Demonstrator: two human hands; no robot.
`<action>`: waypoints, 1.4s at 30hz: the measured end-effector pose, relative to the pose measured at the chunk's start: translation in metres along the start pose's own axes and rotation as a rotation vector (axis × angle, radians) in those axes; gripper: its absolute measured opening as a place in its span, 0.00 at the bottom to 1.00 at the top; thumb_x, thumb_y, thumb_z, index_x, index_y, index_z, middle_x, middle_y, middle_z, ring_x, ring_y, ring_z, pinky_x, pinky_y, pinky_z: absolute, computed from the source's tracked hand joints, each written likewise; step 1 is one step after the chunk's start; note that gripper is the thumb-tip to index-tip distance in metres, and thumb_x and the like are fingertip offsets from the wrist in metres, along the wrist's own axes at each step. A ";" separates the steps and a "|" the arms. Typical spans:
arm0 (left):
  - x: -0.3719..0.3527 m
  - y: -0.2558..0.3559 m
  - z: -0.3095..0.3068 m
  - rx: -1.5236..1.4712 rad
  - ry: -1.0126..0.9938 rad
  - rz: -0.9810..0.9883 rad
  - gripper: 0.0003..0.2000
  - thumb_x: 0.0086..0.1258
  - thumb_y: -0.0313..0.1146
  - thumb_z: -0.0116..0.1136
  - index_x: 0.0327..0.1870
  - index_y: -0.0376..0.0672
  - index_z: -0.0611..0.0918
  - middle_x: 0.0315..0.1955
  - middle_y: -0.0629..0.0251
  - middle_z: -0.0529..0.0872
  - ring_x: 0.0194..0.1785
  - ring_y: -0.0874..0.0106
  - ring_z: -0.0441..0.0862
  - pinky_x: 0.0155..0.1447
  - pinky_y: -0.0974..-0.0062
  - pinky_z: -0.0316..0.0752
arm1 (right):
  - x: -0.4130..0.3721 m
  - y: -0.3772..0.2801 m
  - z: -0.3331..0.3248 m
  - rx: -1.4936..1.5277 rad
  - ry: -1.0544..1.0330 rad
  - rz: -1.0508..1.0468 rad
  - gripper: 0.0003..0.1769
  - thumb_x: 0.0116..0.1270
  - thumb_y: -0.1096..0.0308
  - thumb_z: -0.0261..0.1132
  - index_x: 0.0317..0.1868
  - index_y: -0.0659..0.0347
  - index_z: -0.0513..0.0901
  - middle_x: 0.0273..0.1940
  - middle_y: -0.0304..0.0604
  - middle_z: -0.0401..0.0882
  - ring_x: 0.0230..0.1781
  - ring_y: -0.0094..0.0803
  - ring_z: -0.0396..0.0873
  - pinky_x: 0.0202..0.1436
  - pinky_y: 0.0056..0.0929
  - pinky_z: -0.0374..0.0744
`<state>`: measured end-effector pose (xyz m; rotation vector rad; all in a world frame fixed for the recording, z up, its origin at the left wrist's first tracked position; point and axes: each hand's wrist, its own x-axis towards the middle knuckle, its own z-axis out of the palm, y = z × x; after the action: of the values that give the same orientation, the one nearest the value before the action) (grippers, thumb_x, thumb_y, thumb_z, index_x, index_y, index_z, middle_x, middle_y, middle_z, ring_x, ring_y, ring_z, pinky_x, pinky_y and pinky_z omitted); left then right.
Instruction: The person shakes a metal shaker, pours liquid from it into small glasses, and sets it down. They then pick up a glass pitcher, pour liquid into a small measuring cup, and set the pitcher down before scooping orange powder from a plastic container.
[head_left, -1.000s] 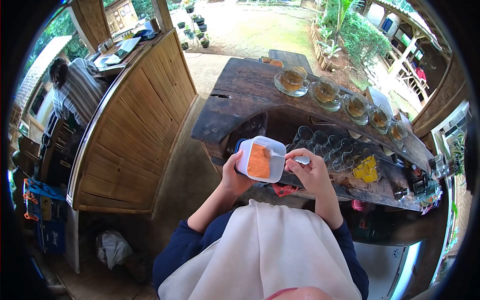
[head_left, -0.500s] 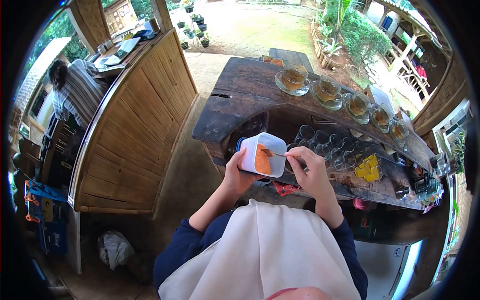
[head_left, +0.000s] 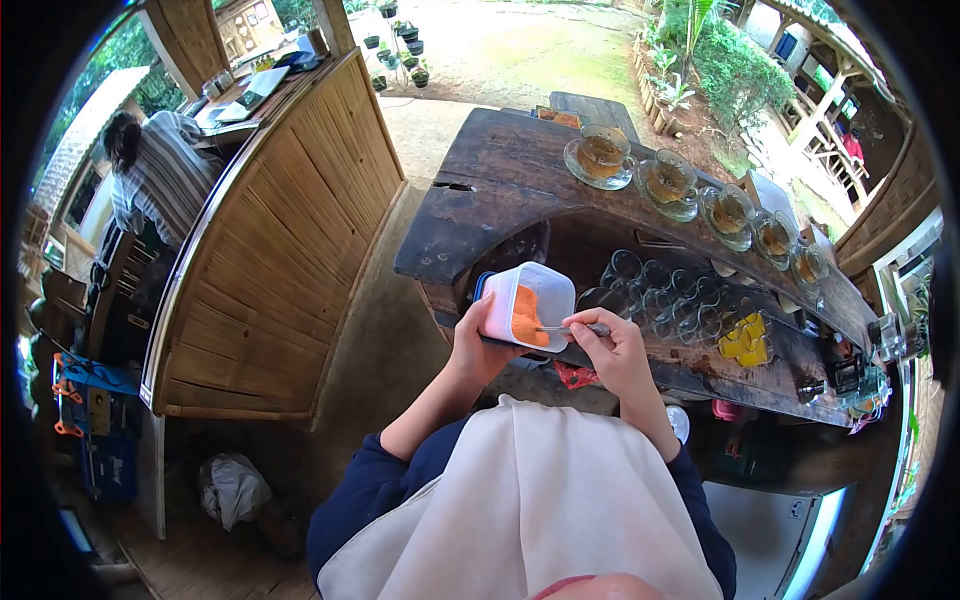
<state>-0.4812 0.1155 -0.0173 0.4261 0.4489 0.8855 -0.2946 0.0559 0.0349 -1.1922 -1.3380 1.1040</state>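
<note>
A white plastic tub (head_left: 555,291) is tilted in my left hand (head_left: 475,345), whose fingers wrap its side. Orange powder (head_left: 527,312) lies along the tub's lower left part. My right hand (head_left: 612,350) pinches the handle of a metal spoon (head_left: 553,328), and the spoon's tip is in the powder. Behind the hands, several glass cups of brown drink on saucers, the nearest-left one (head_left: 603,152) among them, stand in a row on the dark wooden counter (head_left: 480,165).
Empty glasses (head_left: 655,285) stand in rows on the lower shelf beside a container of yellow pieces (head_left: 745,340). A bamboo-sided counter (head_left: 270,270) is at left, with a person in a striped top (head_left: 170,175) behind it. A white bag (head_left: 232,490) lies low left.
The spoon has gone from above the powder down into it, and my right hand is slightly lower. The view has shifted a little, with the counters appearing further right.
</note>
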 end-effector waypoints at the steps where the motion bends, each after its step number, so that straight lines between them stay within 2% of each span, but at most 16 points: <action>1: 0.002 -0.003 -0.005 0.018 -0.007 -0.002 0.30 0.67 0.53 0.43 0.65 0.42 0.66 0.59 0.55 0.73 0.62 0.59 0.72 0.60 0.50 0.68 | 0.000 -0.001 0.001 0.000 -0.001 0.000 0.07 0.69 0.73 0.59 0.43 0.66 0.81 0.33 0.38 0.81 0.35 0.17 0.78 0.37 0.15 0.75; 7: -0.001 -0.011 0.007 0.014 -0.004 0.007 0.27 0.69 0.48 0.43 0.67 0.46 0.64 0.62 0.58 0.70 0.65 0.59 0.68 0.64 0.52 0.65 | 0.003 -0.003 0.003 0.096 0.014 0.047 0.08 0.70 0.73 0.58 0.43 0.68 0.81 0.34 0.38 0.81 0.35 0.19 0.79 0.40 0.16 0.76; 9: -0.002 -0.010 0.011 0.017 -0.008 0.022 0.26 0.70 0.46 0.43 0.67 0.48 0.63 0.64 0.59 0.68 0.67 0.60 0.67 0.66 0.53 0.64 | 0.004 0.003 0.003 0.136 0.029 -0.074 0.08 0.70 0.72 0.58 0.44 0.68 0.80 0.35 0.38 0.81 0.35 0.20 0.80 0.39 0.17 0.76; 15: -0.003 -0.007 0.010 -0.010 -0.072 -0.027 0.26 0.70 0.45 0.43 0.68 0.51 0.61 0.65 0.60 0.67 0.68 0.60 0.65 0.67 0.51 0.61 | 0.005 -0.002 0.002 0.149 0.071 -0.052 0.08 0.71 0.72 0.57 0.44 0.67 0.80 0.36 0.40 0.81 0.34 0.20 0.80 0.34 0.17 0.74; 18: -0.001 -0.010 0.005 0.003 -0.045 -0.033 0.27 0.70 0.47 0.42 0.68 0.48 0.62 0.64 0.59 0.68 0.67 0.59 0.66 0.67 0.51 0.61 | 0.006 -0.002 0.002 0.141 0.108 -0.051 0.08 0.71 0.73 0.56 0.43 0.67 0.80 0.34 0.40 0.81 0.32 0.21 0.80 0.32 0.16 0.73; 20: 0.001 -0.010 -0.004 -0.031 -0.097 -0.122 0.28 0.70 0.49 0.42 0.67 0.43 0.64 0.63 0.57 0.69 0.66 0.59 0.68 0.67 0.53 0.62 | 0.006 0.003 -0.001 0.165 0.115 -0.077 0.08 0.71 0.73 0.57 0.43 0.67 0.80 0.35 0.40 0.81 0.34 0.21 0.80 0.33 0.16 0.74; 25: 0.001 -0.004 0.000 -0.025 -0.090 -0.065 0.29 0.69 0.52 0.41 0.66 0.41 0.65 0.62 0.56 0.71 0.65 0.59 0.69 0.66 0.56 0.64 | 0.001 -0.005 0.000 0.093 0.150 -0.163 0.07 0.70 0.73 0.57 0.43 0.68 0.79 0.37 0.40 0.81 0.37 0.21 0.81 0.35 0.15 0.75; 27: 0.000 -0.001 0.003 -0.046 -0.101 -0.079 0.30 0.69 0.54 0.40 0.66 0.42 0.66 0.62 0.57 0.71 0.65 0.60 0.69 0.65 0.55 0.65 | 0.003 -0.008 0.000 -0.130 0.146 -0.392 0.06 0.68 0.75 0.60 0.44 0.65 0.79 0.36 0.42 0.82 0.35 0.25 0.82 0.37 0.17 0.77; 28: -0.001 0.000 0.004 -0.045 -0.102 -0.081 0.30 0.69 0.54 0.40 0.66 0.42 0.66 0.62 0.57 0.71 0.65 0.60 0.69 0.65 0.55 0.65 | 0.005 -0.011 -0.001 -0.130 0.149 -0.391 0.06 0.68 0.75 0.60 0.44 0.65 0.79 0.36 0.42 0.82 0.35 0.25 0.82 0.37 0.17 0.77; 30: 0.000 0.001 0.006 -0.065 -0.089 -0.142 0.30 0.69 0.56 0.39 0.65 0.44 0.67 0.62 0.58 0.72 0.64 0.60 0.70 0.64 0.54 0.66 | 0.011 -0.016 -0.004 -0.527 0.114 -0.766 0.08 0.64 0.77 0.62 0.44 0.61 0.79 0.37 0.44 0.81 0.36 0.34 0.82 0.39 0.24 0.79; 31: 0.000 0.000 0.006 -0.064 -0.092 -0.145 0.30 0.69 0.56 0.39 0.65 0.44 0.67 0.62 0.58 0.72 0.64 0.60 0.70 0.64 0.54 0.66 | 0.015 -0.016 -0.006 -0.529 0.118 -0.766 0.08 0.64 0.77 0.62 0.44 0.61 0.79 0.37 0.44 0.81 0.36 0.34 0.82 0.39 0.24 0.79; 33: 0.001 -0.003 0.005 -0.045 -0.120 -0.152 0.31 0.68 0.57 0.38 0.65 0.45 0.67 0.61 0.59 0.72 0.63 0.60 0.71 0.62 0.53 0.68 | 0.021 -0.016 -0.012 -0.734 -0.040 -0.860 0.09 0.61 0.77 0.64 0.43 0.60 0.79 0.38 0.45 0.80 0.39 0.40 0.80 0.43 0.33 0.79; 37: 0.005 -0.001 0.003 -0.099 -0.142 -0.124 0.31 0.68 0.57 0.39 0.66 0.46 0.67 0.61 0.59 0.72 0.62 0.60 0.71 0.61 0.53 0.68 | 0.014 -0.005 -0.015 -0.636 -0.028 -0.730 0.06 0.63 0.76 0.62 0.41 0.61 0.77 0.39 0.45 0.80 0.41 0.40 0.79 0.44 0.35 0.78; 42: 0.005 0.000 -0.002 -0.065 -0.105 -0.075 0.31 0.67 0.56 0.40 0.66 0.44 0.67 0.62 0.59 0.71 0.63 0.59 0.70 0.61 0.52 0.67 | 0.004 0.001 -0.013 -0.404 0.044 -0.440 0.03 0.67 0.76 0.59 0.41 0.63 0.76 0.39 0.48 0.80 0.40 0.42 0.80 0.43 0.31 0.78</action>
<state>-0.4795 0.1203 -0.0198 0.3913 0.3370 0.7988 -0.2821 0.0598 0.0350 -1.1167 -1.7375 0.5041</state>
